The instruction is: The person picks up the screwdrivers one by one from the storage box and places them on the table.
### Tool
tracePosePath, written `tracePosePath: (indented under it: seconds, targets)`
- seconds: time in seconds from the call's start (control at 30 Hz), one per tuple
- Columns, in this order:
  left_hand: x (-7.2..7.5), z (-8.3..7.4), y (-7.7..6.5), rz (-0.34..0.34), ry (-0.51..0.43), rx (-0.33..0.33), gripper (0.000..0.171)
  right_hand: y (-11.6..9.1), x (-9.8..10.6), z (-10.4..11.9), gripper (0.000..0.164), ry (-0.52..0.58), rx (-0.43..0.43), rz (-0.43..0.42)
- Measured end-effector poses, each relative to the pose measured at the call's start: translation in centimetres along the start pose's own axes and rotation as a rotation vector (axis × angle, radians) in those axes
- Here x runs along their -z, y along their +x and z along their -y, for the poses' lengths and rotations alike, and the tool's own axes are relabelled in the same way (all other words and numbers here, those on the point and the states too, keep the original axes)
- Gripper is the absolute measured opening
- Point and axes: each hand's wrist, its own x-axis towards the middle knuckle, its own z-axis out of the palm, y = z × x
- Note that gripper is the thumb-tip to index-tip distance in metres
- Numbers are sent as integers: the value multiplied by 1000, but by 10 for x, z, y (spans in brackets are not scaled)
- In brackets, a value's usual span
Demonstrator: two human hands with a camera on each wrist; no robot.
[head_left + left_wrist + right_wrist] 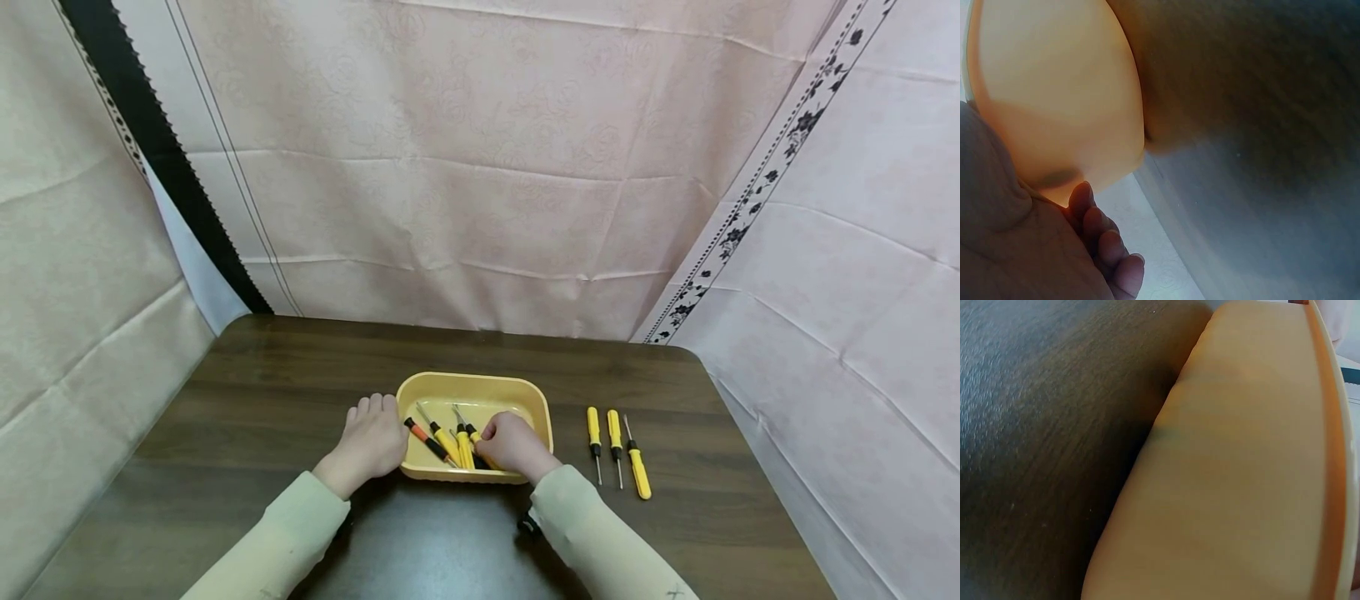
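A yellow plastic tray (474,382) sits on the table and holds several screwdrivers. One is an orange-and-black screwdriver (429,440) near the left end; beside it are yellow-and-black screwdrivers (463,446). My left hand (372,437) grips the tray's left edge, its bent fingers seen against the outer wall in the left wrist view. Reaching in over the near right rim, my right hand (516,443) has curled fingertips on the handle of a yellow-and-black screwdriver (475,435), partly hidden by the hand. The right wrist view shows only the tray's outer wall (1241,456) and the table.
Three yellow-and-black screwdrivers lie on the brown wooden table (300,400) to the right of the tray; the rightmost screwdriver (639,471) points tip away, the others tip nearer. Pale patterned cloth (450,167) hangs behind the table and at both sides.
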Motion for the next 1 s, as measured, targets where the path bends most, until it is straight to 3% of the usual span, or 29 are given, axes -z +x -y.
tracePosePath:
  seconds: [0.43,0.77,1.0]
  targets:
    - [1,0,0,-15,3,-8,25,-2,3,0,29,57,-18,-9]
    - [2,0,0,-26,-2,-15,27,-1,13,1,15,55,-21,15]
    - [2,-1,0,-23,-8,-17,26,-12,29,-2,10,237,-8,28]
